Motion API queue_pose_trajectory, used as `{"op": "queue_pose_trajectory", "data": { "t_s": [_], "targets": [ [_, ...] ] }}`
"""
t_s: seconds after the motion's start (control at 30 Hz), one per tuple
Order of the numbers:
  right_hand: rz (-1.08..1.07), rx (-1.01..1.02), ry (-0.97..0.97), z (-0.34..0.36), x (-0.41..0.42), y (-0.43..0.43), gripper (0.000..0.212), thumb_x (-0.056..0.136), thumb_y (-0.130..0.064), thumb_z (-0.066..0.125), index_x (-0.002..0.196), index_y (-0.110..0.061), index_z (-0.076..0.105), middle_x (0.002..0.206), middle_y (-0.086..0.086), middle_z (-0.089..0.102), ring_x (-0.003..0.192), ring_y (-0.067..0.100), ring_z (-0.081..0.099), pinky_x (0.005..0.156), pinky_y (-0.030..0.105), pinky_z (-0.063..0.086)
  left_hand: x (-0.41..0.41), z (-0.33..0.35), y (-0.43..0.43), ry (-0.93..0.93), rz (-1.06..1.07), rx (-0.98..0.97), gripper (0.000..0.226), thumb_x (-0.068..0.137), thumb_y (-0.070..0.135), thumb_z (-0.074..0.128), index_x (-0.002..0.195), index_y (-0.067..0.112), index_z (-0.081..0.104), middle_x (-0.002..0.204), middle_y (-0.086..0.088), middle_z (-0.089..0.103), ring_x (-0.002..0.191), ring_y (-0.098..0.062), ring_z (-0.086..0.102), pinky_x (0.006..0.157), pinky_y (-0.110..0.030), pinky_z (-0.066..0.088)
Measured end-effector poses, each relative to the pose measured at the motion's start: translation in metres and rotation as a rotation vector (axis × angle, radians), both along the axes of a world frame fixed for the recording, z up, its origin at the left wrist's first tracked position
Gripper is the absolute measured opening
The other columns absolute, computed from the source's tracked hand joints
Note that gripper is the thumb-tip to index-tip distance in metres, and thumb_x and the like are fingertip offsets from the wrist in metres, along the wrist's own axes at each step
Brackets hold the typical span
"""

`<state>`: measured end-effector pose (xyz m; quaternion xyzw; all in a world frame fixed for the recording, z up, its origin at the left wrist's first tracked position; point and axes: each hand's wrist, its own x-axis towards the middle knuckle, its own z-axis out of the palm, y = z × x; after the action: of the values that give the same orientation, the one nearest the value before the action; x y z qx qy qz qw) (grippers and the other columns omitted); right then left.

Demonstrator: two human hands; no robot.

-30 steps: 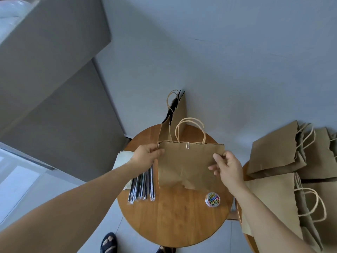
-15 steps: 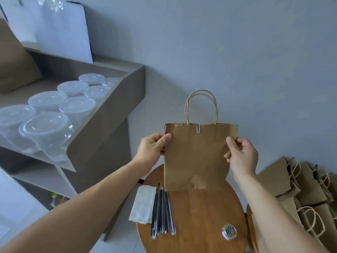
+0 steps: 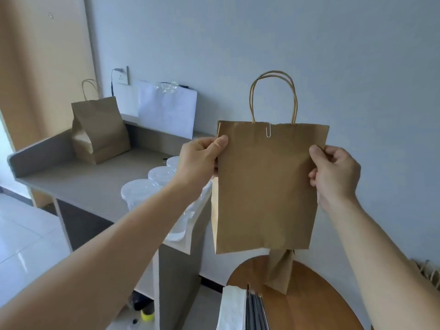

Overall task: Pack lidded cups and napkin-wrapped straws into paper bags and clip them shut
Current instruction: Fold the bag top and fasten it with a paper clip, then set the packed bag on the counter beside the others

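One bag in hand: brown paper bag with twine handles (image 3: 266,186), white wire clip (image 3: 268,131) on its top edge; judged closed, contents hidden.
Left to do: clear lidded cups (image 3: 159,175) on the grey counter (image 3: 83,182), left; dark straws (image 3: 256,310) and white napkins (image 3: 232,308) near.
Grip: your left hand (image 3: 197,160) and right hand (image 3: 333,170) pinch the bag's side edges, thumbs in front; it hangs upright between them.

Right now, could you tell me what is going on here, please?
A person holds a brown paper bag in the air, left hand pinching its left edge and right hand its right edge. A paper clip pins its top shut. Lidded cups wait on the grey counter, where another bag stands.
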<state>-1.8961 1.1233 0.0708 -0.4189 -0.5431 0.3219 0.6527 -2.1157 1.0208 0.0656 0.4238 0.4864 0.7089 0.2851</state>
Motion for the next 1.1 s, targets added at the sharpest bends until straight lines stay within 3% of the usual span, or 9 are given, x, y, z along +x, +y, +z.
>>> {"op": "queue_pose_trajectory", "data": {
  "t_s": [0.1,0.23,0.4,0.53,0.67,0.73,0.83,0.97,1.1],
  "targets": [
    [0.083,0.037,-0.001,0.029,-0.043,-0.007,0.010,0.089,-0.027,0.071,0.085,-0.026,0.062,0.070,-0.004,0.063,0.039,0.007,0.051,0.038,0.023,0.041,-0.038,0.029,-0.016,0.075,0.135,-0.003,0.031,0.094,0.034,0.064,0.084,0.006,0.072,0.077,-0.024,0.066,0.062,-0.025,0.058,0.056,-0.044,0.052],
    [0.188,0.097,-0.047,0.059,-0.107,-0.004,0.009,0.090,-0.025,0.069,0.092,-0.018,0.063,0.072,0.001,0.062,0.039,0.007,0.051,0.037,0.022,0.041,-0.095,0.052,-0.022,0.098,0.298,0.038,0.038,0.094,0.039,0.061,0.083,0.003,0.067,0.070,-0.009,0.056,0.061,-0.018,0.050,0.059,-0.033,0.044],
    [0.341,0.139,-0.059,0.077,-0.190,0.016,0.008,0.091,-0.022,0.068,0.087,-0.018,0.063,0.062,0.000,0.058,0.037,0.008,0.049,0.037,0.020,0.039,-0.163,0.070,-0.023,0.132,0.494,0.085,0.042,0.096,0.034,0.060,0.095,-0.007,0.065,0.077,-0.008,0.054,0.069,-0.020,0.050,0.062,-0.034,0.041],
    [0.458,0.152,-0.059,0.089,-0.264,0.033,0.010,0.092,-0.023,0.066,0.083,-0.021,0.061,0.065,-0.001,0.061,0.038,0.008,0.052,0.038,0.022,0.042,-0.218,0.084,-0.028,0.189,0.630,0.092,0.037,0.097,0.031,0.060,0.088,-0.004,0.068,0.074,-0.008,0.057,0.064,-0.016,0.049,0.056,-0.026,0.041],
    [0.586,0.138,-0.112,0.090,-0.347,0.043,0.009,0.096,-0.021,0.060,0.088,-0.017,0.060,0.073,0.003,0.064,0.042,0.009,0.059,0.040,0.023,0.048,-0.281,0.082,-0.036,0.239,0.784,0.092,0.039,0.095,0.034,0.060,0.088,-0.004,0.068,0.077,-0.010,0.059,0.069,-0.018,0.053,0.064,-0.038,0.048],
    [0.659,0.122,-0.167,0.084,-0.391,0.046,0.009,0.097,-0.021,0.057,0.090,-0.015,0.059,0.065,-0.004,0.065,0.046,0.013,0.063,0.043,0.026,0.049,-0.317,0.071,-0.042,0.261,0.882,0.066,0.040,0.095,0.036,0.058,0.089,-0.003,0.067,0.078,-0.009,0.059,0.069,-0.018,0.052,0.065,-0.035,0.046],
    [0.764,0.083,-0.289,0.071,-0.460,0.047,0.010,0.099,-0.020,0.052,0.090,-0.016,0.056,0.052,-0.009,0.065,0.052,0.019,0.066,0.054,0.034,0.055,-0.373,0.047,-0.053,0.288,1.015,0.011,0.042,0.097,0.036,0.054,0.073,0.001,0.057,0.066,-0.003,0.050,0.056,-0.009,0.042,0.055,-0.025,0.036],
    [0.860,0.001,-0.410,0.042,-0.548,0.045,0.006,0.100,-0.017,0.050,0.096,-0.015,0.054,0.074,0.001,0.066,0.061,0.023,0.071,0.070,0.045,0.061,-0.443,0.009,-0.066,0.375,1.114,-0.083,0.046,0.100,0.035,0.049,0.062,0.010,0.041,0.057,0.004,0.035,0.048,-0.007,0.034,0.045,-0.021,0.025],
    [0.882,-0.037,-0.504,0.015,-0.634,0.044,0.020,0.102,-0.016,0.047,0.119,-0.007,0.052,0.094,0.004,0.063,0.062,0.019,0.070,0.070,0.044,0.062,-0.508,-0.022,-0.080,0.439,1.119,-0.169,0.041,0.101,0.037,0.047,0.072,0.009,0.055,0.064,-0.001,0.052,0.060,-0.013,0.046,0.055,-0.031,0.035]
  ]
}}
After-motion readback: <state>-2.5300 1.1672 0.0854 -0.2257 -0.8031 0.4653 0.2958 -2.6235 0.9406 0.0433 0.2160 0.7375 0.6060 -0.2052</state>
